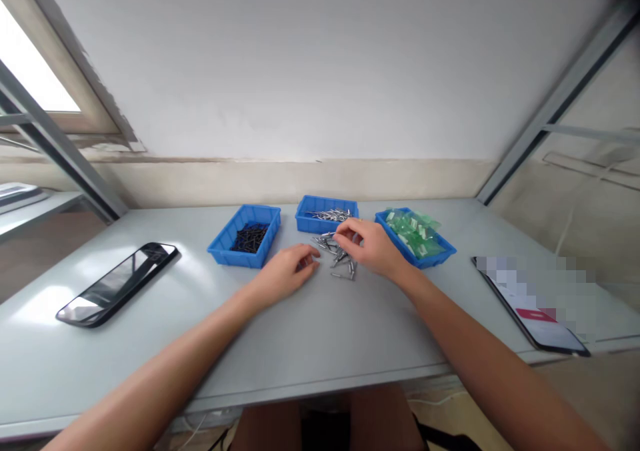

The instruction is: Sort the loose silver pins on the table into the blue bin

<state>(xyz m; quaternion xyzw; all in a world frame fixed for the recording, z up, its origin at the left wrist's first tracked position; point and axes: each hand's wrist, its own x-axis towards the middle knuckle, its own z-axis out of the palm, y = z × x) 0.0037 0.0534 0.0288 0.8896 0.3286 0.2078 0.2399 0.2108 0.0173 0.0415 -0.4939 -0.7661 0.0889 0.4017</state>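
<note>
On the grey table lies a loose pile of small silver metal pieces [343, 259], thin and bolt-like. My right hand [369, 243] is over the pile from the right, thumb and fingertips pinched together; whatever they hold is too small to make out. To the left of the pile rests my left hand [286, 272], its fingers loosely curved with a gap to the thumb and nothing visible in it. Behind the pile stands a blue bin [306, 224] with more silver pieces [334, 215].
At the left, another blue bin [235, 259] contains black screw-like pieces [250, 237]. The right-hand blue bin [434, 261] holds green plastic packets [413, 232]. A dark-framed glossy device [120, 284] lies far left, and a tablet-like screen [530, 311] far right. A wall [320, 71] rises behind.
</note>
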